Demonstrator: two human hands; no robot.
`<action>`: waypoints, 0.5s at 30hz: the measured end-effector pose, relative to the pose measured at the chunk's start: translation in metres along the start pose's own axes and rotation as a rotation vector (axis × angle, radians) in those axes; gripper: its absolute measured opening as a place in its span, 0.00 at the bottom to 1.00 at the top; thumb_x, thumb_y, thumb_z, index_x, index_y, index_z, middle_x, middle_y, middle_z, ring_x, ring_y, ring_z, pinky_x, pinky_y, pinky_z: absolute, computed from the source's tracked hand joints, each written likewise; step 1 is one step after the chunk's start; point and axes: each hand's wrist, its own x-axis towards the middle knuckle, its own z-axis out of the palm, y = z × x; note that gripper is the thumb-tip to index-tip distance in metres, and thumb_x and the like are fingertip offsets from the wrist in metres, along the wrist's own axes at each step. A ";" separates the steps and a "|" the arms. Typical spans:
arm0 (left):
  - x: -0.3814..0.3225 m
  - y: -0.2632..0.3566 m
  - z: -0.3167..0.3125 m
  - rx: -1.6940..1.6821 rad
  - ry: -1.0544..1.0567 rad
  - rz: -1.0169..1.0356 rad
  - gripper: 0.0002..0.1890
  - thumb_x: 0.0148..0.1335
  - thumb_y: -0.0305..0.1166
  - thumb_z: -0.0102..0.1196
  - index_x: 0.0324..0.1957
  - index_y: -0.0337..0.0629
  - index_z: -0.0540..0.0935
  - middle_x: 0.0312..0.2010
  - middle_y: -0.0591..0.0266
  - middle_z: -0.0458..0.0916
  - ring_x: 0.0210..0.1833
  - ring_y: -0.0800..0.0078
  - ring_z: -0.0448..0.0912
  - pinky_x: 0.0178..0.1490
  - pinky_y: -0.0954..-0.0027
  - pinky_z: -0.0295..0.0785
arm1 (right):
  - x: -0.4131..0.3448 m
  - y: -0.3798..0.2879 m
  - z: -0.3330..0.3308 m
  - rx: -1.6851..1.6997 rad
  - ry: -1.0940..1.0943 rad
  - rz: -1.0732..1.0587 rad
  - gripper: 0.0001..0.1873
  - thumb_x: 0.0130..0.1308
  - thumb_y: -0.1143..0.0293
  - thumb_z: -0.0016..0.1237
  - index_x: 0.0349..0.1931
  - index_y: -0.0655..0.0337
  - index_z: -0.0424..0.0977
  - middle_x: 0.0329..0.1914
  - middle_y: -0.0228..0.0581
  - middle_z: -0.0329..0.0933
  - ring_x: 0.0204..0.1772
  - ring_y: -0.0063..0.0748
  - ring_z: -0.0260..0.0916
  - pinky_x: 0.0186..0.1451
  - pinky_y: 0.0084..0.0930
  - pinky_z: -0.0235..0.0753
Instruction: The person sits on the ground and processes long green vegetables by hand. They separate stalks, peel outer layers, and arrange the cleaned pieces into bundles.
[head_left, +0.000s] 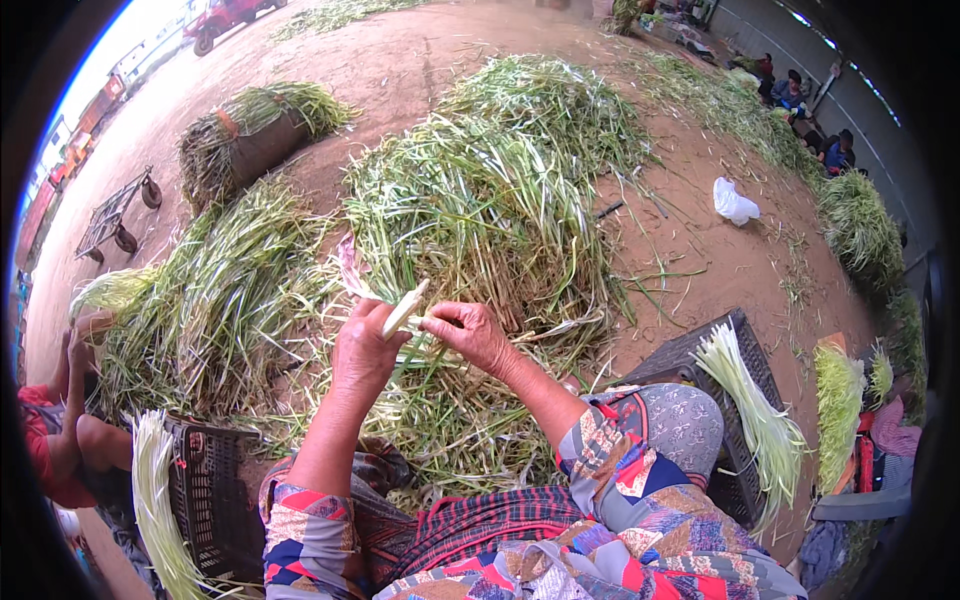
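My left hand is closed around a pale whitish-green stalk whose blunt end points up and to the right. The fingertips of my right hand pinch a thin piece beside that stalk, close to my left hand. Beyond and below both hands lies a large heap of long green leafy stalks, with brownish ends facing me. Peeled pale stalks lie over a black plastic crate at my left, and another pale bundle rests on a crate at my right.
Black crates flank my knees. At left a co-worker's arm reaches beside a second heap. A tied bundle, a wheeled cart and a white plastic bag lie farther out. Several people sit along the right wall.
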 end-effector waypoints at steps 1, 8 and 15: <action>0.000 0.002 0.002 -0.008 -0.034 0.015 0.13 0.46 0.28 0.67 0.34 0.40 0.79 0.33 0.52 0.77 0.36 0.51 0.78 0.40 0.55 0.73 | 0.002 -0.005 0.001 0.066 -0.054 0.046 0.14 0.63 0.60 0.52 0.35 0.62 0.79 0.21 0.35 0.76 0.26 0.20 0.69 0.33 0.23 0.71; -0.010 0.014 0.010 0.029 -0.107 0.004 0.11 0.49 0.31 0.65 0.34 0.41 0.80 0.29 0.53 0.79 0.33 0.51 0.78 0.37 0.56 0.72 | -0.005 0.000 0.007 0.462 -0.088 0.257 0.13 0.61 0.62 0.51 0.28 0.63 0.79 0.22 0.29 0.75 0.28 0.16 0.67 0.35 0.21 0.68; -0.011 0.003 0.002 0.450 -0.012 -0.011 0.03 0.56 0.26 0.50 0.29 0.44 0.78 0.30 0.55 0.79 0.31 0.51 0.80 0.33 0.53 0.73 | -0.025 0.063 0.024 -0.310 0.305 0.314 0.16 0.60 0.58 0.45 0.27 0.64 0.74 0.28 0.57 0.74 0.34 0.55 0.73 0.40 0.44 0.71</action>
